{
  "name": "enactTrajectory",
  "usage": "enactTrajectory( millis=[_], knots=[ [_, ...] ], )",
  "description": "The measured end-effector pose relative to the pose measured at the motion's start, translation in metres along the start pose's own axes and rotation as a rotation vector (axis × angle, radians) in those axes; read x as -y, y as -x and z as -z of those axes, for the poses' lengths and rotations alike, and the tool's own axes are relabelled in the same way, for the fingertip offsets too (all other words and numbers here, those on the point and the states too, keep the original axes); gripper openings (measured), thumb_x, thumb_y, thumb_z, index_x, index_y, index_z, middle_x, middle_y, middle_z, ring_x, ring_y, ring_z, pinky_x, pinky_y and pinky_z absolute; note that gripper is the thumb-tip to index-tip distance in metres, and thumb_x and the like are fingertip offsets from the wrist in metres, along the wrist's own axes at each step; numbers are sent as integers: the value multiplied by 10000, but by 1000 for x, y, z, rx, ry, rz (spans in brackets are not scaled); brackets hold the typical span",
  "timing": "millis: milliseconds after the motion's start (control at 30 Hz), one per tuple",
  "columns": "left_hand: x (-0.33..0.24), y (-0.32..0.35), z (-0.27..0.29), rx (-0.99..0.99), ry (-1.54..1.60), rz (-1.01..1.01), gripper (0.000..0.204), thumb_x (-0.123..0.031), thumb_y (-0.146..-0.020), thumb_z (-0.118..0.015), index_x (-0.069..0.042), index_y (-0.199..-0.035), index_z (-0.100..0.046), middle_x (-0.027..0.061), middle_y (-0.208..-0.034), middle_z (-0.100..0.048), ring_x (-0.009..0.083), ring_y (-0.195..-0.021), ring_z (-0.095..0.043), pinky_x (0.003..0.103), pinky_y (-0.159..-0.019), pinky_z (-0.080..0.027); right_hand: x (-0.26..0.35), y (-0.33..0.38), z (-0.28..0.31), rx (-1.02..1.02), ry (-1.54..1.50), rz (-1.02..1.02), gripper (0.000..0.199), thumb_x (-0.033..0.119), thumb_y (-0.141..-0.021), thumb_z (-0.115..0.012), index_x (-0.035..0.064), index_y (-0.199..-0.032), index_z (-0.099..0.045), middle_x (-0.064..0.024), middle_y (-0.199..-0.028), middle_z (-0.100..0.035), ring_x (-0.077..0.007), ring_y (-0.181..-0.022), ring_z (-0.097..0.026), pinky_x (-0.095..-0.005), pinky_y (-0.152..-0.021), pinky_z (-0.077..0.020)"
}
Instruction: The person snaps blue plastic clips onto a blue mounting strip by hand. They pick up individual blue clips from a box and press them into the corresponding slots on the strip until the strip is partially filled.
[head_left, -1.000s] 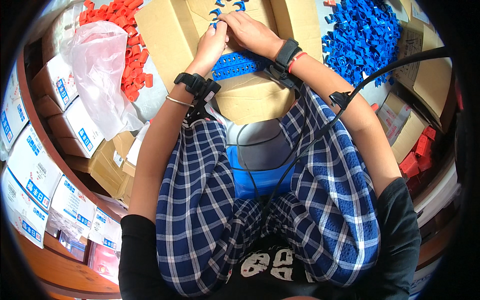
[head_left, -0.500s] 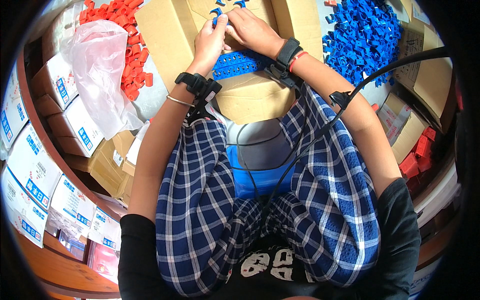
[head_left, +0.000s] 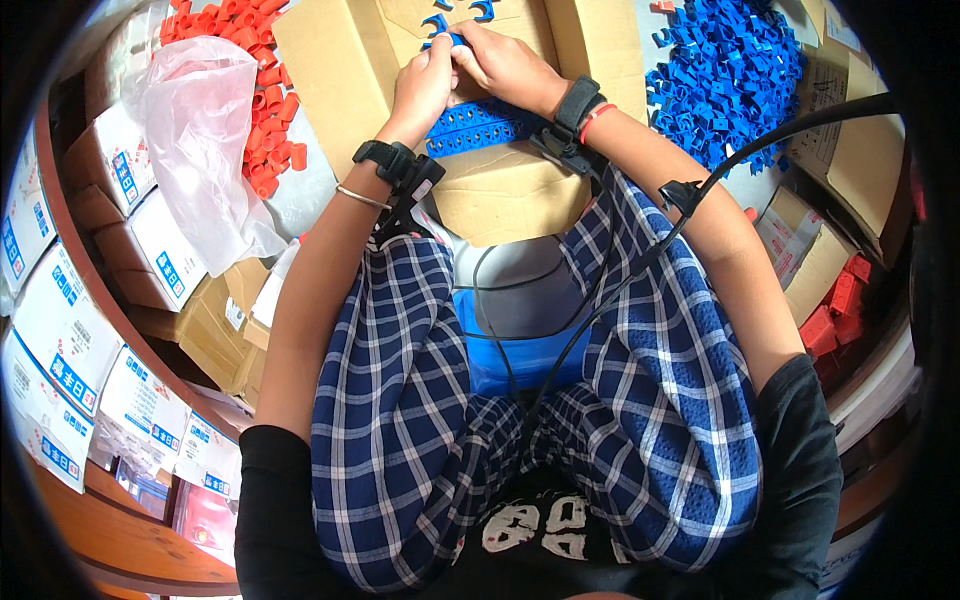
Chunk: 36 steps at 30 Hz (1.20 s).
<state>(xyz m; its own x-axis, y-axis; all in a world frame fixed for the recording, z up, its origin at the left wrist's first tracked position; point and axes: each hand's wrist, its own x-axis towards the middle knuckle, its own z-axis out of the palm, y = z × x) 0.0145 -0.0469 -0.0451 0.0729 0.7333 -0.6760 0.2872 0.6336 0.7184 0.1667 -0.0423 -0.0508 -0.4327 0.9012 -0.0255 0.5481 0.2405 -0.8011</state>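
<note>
Clock read over my whole view, 12 at the far edge. Hands: two, both at 12, close together over one open cardboard box (head_left: 510,195). Held item: one small blue piece (head_left: 456,40), at 12, near the far end of the box. My left hand (head_left: 424,88) grasps it, thumb lying along it; my right hand (head_left: 508,68) meets it from the 1 o'clock side, fingers bent and, as far as I can judge at this size, pinching the same piece.

Counts. Loose blue clips (head_left: 483,11) just beyond my fingers: two with a plain C shape, at least one more cut off by the top edge. Rows of blue pieces (head_left: 478,128) across the near end of the box: two; the right-hand end runs under my right wrist, so I give no number per row. Red heap (head_left: 268,100): one, at 11. Blue heap (head_left: 725,85): one, between 1 and 2; its pieces overlap too much to count. Clear plastic bag (head_left: 198,140): one, at 10, covering part of the red heap. Black wristbands (head_left: 578,104): two, one per arm.

Hard to make out: the shape of the held piece, mostly hidden by my fingers; the red blocks (head_left: 842,300) at 3, dim toward the rim.
</note>
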Motion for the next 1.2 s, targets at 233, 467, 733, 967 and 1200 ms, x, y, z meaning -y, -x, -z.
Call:
enactTrajectory(
  millis=[233,467,733,967,1200],
  knots=[
    [-2,3,-5,-85,-32,-102,443,-451,-965,-374,-76,-785,-527,-25,-674,-439,73,-498,-375,235,-445,-334,-2,-1,0,-69,13,102,284,250,-948,-486,40,-1138,-489,-213,-967,-605,-396,-911,-592,-448,-788,-488],
    [3,-2,-4,-25,119,2,400,-424,-970,-349,-112,-803,-534,-59,-648,-375,48,-485,-296,225,-433,-264,-2,-3,0,-121,51,169,256,272,-937,-484,47,-1059,-486,-171,-921,-602,-360,-894,-593,-447,-759,-484],
    [18,-12,-5,-21,-29,-38,423,-413,-980,-262,-127,-742,-464,-71,-566,-308,60,-472,-273,244,-438,-255,-1,-3,2,-149,95,270,250,286,-926,-501,47,-999,-491,-152,-842,-558,-337,-845,-561,-423,-763,-465],
    [21,-12,-4,-22,-46,-56,515,-411,-995,-213,-99,-722,-518,-68,-546,-316,71,-454,-277,255,-434,-251,-1,-3,2,-142,87,252,263,299,-913,-519,41,-935,-474,-163,-811,-561,-346,-821,-568,-438,-733,-466],
    [18,-10,-4,0,-21,-20,561,-399,-999,-195,-86,-723,-570,-76,-539,-300,72,-449,-258,251,-433,-243,0,-2,2,-141,75,241,259,297,-908,-525,44,-930,-471,-179,-787,-571,-365,-794,-579,-456,-706,-471]
  ],
)
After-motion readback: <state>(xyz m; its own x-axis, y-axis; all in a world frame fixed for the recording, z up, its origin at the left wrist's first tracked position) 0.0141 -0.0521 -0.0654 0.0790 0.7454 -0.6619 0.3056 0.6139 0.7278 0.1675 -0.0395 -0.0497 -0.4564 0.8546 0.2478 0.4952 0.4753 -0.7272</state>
